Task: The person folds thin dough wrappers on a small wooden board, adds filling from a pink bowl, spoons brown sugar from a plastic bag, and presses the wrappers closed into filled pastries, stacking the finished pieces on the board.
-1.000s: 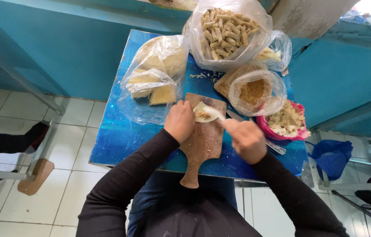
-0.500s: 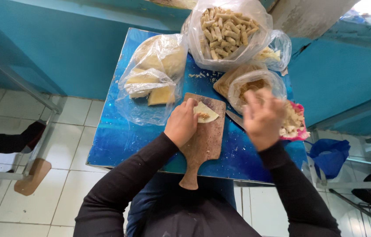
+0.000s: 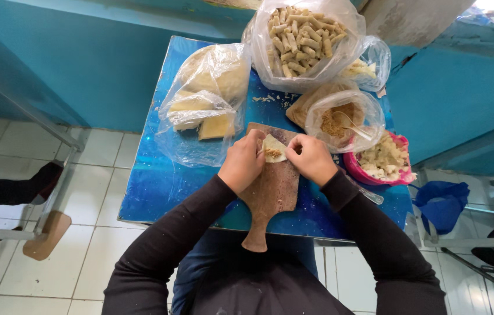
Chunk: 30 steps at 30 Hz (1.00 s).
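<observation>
A pale pastry wrapper with brownish filling lies on a brown wooden paddle board on a small blue table. My left hand pinches the wrapper's left edge. From the other side, my right hand grips its right edge, fingers curled over it. Both sleeves are black.
A plastic bag of flat wrappers lies at the left. A bag of rolled pastries sits at the back. A bagged bowl of brown filling with a spoon and a pink bowl of white chunks stand right. A blue bucket is on the floor.
My right hand left the spoon in the filling bowl and came back to the board, joining my left hand on the wrapper. The wrapper now carries filling and is being folded.
</observation>
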### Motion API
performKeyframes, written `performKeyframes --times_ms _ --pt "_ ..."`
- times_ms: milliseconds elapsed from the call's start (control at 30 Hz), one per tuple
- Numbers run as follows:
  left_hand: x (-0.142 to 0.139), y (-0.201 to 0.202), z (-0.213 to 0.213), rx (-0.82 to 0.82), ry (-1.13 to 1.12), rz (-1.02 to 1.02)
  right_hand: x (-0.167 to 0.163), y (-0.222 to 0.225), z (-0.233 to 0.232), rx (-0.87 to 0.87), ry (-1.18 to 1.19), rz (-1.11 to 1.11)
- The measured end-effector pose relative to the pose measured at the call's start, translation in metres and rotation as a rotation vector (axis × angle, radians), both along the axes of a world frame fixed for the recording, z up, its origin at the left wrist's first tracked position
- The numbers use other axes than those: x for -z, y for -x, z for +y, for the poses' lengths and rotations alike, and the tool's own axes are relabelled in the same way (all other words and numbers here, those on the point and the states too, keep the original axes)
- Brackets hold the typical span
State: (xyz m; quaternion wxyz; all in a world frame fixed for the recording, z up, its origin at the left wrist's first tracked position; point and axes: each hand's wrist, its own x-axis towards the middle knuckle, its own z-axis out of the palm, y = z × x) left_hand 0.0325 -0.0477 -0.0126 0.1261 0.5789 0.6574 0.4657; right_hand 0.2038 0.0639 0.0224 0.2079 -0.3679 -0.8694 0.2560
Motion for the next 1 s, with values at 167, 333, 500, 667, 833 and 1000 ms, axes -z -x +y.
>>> performKeyframes --times_ms 167,333,500,667,833,1000 --pt "0.000 0.001 0.003 -0.009 -0.017 -0.031 -0.006 0.005 0.000 -0.024 0.209 0.156" --pt "-0.002 0.002 0.004 -0.031 -0.019 -0.060 -0.007 0.011 0.000 -0.041 0.390 0.372" --pt "-0.004 0.001 0.004 -0.025 -0.046 -0.060 -0.006 0.008 0.000 -0.025 0.468 0.408" --pt "-0.005 -0.006 0.004 0.011 -0.062 -0.074 -0.003 0.007 -0.002 -0.118 0.415 0.421" --pt "-0.005 -0.010 0.005 -0.019 -0.080 -0.005 0.001 0.009 -0.003 -0.158 0.473 0.464" --pt "-0.008 -0.008 0.002 0.067 -0.097 0.001 0.002 0.008 -0.005 -0.175 0.509 0.481"
